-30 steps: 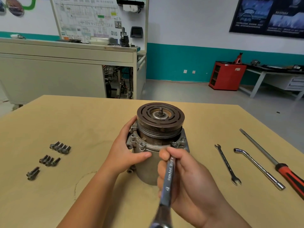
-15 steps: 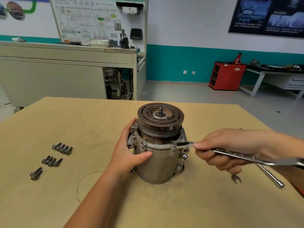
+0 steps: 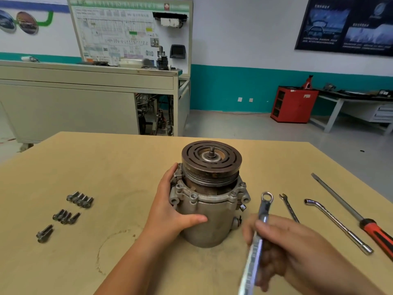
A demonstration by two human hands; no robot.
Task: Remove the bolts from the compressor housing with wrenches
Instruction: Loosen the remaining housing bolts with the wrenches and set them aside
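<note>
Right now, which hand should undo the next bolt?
Right. The right hand holds the wrench, with its ring end close beside the housing. The left hand grips the housing and looks busy steadying it.

Left hand (image 3: 170,211): forearm from near edge, fingers and thumb curled round grey cast-metal compressor housing (image 3: 217,228). Right hand (image 3: 282,248): near right, blurred, gripping shank of silver steel ring wrench (image 3: 263,211)

compressor (image 3: 210,216): 1 | loose bolts (image 3: 80,199): 10 | wrenches (image 3: 264,209): 3 | screwdriver (image 3: 370,227): 1
</note>
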